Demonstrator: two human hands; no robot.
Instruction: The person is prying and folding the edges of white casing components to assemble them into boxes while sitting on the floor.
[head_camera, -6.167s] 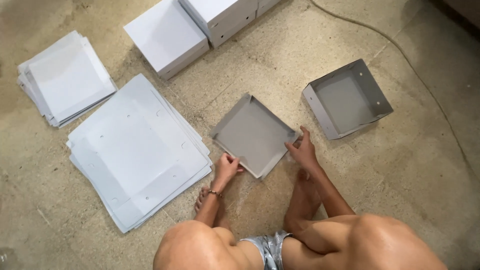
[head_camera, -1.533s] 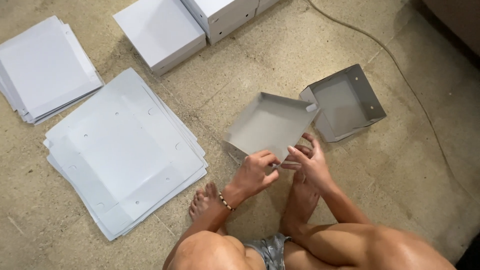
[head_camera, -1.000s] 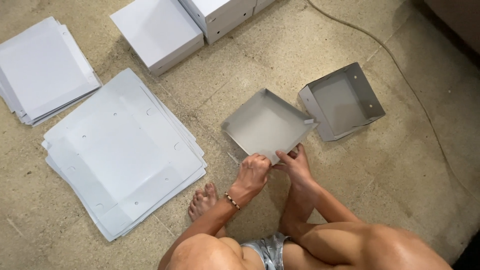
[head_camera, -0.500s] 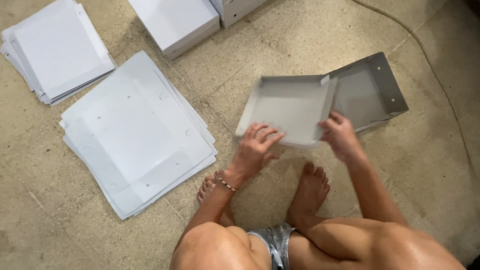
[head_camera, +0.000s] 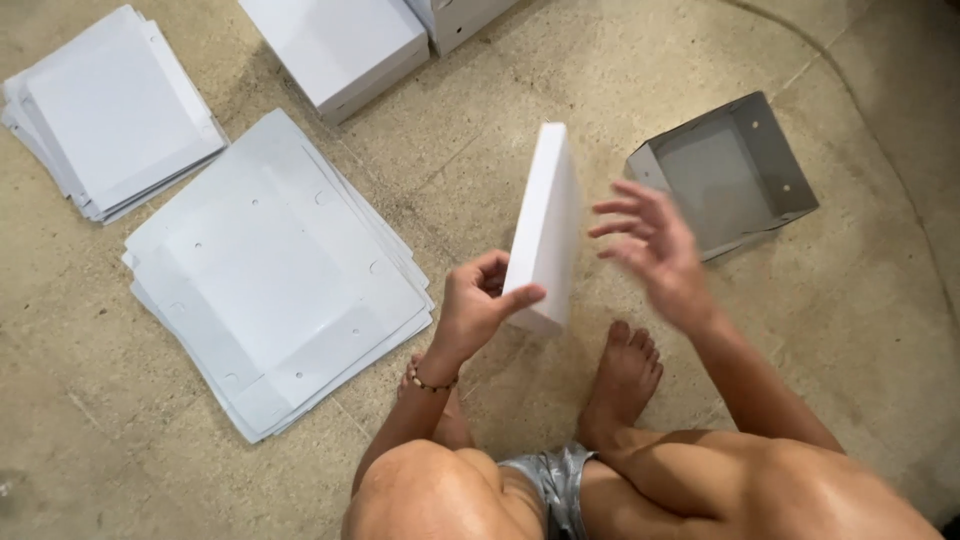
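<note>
Folded white tray (head_camera: 545, 225) upright in left hand (head_camera: 475, 305), flat sheets (head_camera: 270, 275) beside

There is a single view, from a camera worn on the person's head, facing almost straight down at the floor (head_camera: 860, 330) in front of a seated body. It sits close — the knees fill the bottom edge, the left hand (head_camera: 472, 308) and right hand (head_camera: 655, 255) lie near the middle, and the feet show just below them. The frame reaches out as far as the flat sheets (head_camera: 275, 275) on the left and the grey tray (head_camera: 725, 170) upper right — no second view overlaps it.
</note>
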